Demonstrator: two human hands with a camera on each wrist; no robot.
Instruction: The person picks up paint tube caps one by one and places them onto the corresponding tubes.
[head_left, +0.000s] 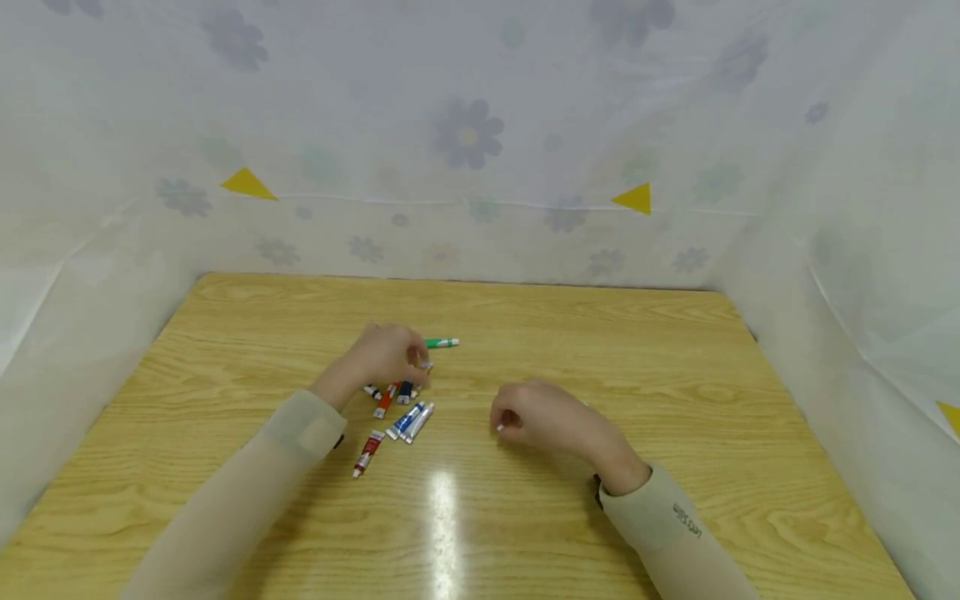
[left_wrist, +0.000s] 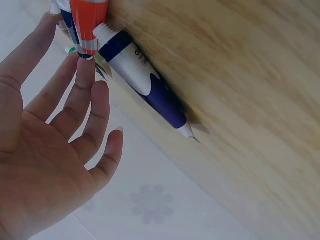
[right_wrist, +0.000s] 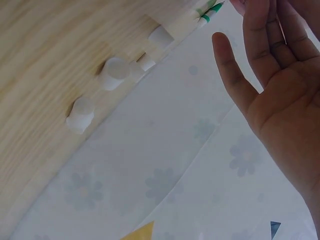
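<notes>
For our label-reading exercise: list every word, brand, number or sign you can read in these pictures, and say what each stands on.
Right sleeve cuff: small dark print, too blurred to read with certainty.
Blue-and-white tube: dark characters on the white band, mostly hidden, unreadable.
Orange tube: no print visible.
Tubes on the table: any print too small to read.
Nothing else carries text.

Wooden table [head_left: 600, 350] carries paint tubes [head_left: 408, 421] (red, blue, green [head_left: 442, 342]) scattered left of centre; caps [right_wrist: 112, 73] alongside.
</notes>
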